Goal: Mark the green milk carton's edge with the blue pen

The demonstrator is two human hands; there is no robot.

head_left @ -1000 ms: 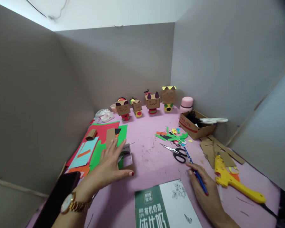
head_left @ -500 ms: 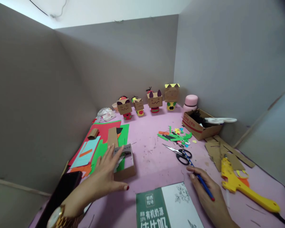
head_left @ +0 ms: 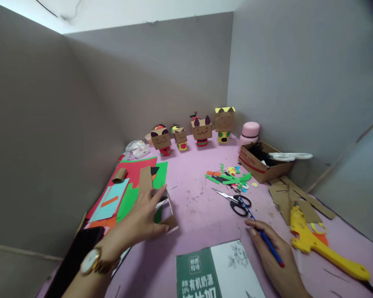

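Left hand (head_left: 143, 217) grips a cardboard frame (head_left: 167, 211) beside the coloured paper (head_left: 133, 182), fingers closed on its edge. Right hand (head_left: 275, 260) holds a blue pen (head_left: 264, 240), resting near the scissors (head_left: 234, 200).

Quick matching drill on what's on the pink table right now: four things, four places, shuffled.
Things:
1. pen
2. small cardboard box
3. scissors
4. glue gun

Places:
A. gripped by the left hand
B. far right, beside cardboard scraps
C. in the right hand
D. lying open mid-table

Pairs: 1-C, 2-A, 3-D, 4-B
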